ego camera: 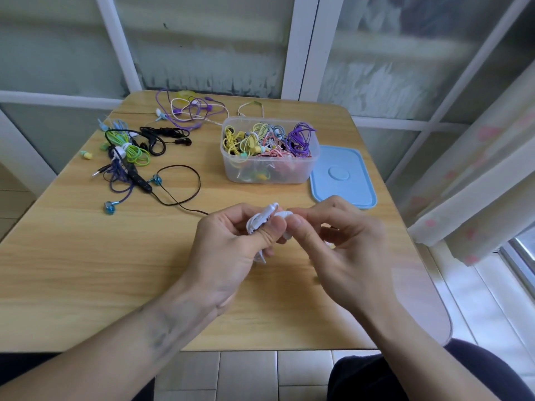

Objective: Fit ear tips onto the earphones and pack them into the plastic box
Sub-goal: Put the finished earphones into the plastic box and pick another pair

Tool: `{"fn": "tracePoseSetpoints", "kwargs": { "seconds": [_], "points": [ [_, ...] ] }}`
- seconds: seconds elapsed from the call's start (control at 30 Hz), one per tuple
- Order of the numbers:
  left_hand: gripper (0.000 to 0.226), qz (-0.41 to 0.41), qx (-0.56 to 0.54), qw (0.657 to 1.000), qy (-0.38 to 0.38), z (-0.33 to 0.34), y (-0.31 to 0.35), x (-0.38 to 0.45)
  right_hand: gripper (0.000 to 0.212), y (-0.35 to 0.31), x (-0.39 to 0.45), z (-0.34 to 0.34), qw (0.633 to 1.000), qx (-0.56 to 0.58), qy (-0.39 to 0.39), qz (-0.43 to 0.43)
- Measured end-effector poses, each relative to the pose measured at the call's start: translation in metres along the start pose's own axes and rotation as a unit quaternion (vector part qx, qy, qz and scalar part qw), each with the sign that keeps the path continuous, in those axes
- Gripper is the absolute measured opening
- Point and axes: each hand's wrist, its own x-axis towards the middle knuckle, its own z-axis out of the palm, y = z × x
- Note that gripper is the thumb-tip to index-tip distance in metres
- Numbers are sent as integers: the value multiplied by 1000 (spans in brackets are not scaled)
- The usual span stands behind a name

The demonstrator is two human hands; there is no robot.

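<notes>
Left hand [228,241] grips a bundled white earphone [262,219]; touching it on the right, the right hand [335,241] pinches a white ear tip [285,217] at the earbud. Beyond both hands stands the clear plastic box [269,166], full of coloured earphones, its blue lid [344,178] just right.

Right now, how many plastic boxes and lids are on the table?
2: one clear plastic box full of earphones at the table's far right, and one blue lid lying flat right beside it.

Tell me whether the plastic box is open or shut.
Open: the plastic box has no cover, and its blue lid lies flat on the table beside it.
</notes>
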Motion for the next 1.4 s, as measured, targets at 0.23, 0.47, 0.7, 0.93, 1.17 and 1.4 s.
{"fn": "tracePoseSetpoints", "kwargs": {
  "seconds": [0.23,0.47,0.7,0.93,1.17,1.4],
  "points": [
    [17,-8,-2,1000,6,3,3,5,20,1,2,0,1000,-7,-27,7],
    [22,8,21,999,-40,1,4,4,19,3,14,-23,973,157,-122,116],
    [23,-1,45,997,-64,1,4,4,13,5,17,-25,953,233,-143,131],
    [24,-18,67,995,-69,3,4,7,11,7,18,-26,968,191,-135,90],
    [24,-42,77,989,-116,6,14,17,13,11,32,-36,981,116,-145,53],
    [13,-28,-35,999,-22,39,38,66,19,15,49,-30,960,211,17,185]
  ]
}}
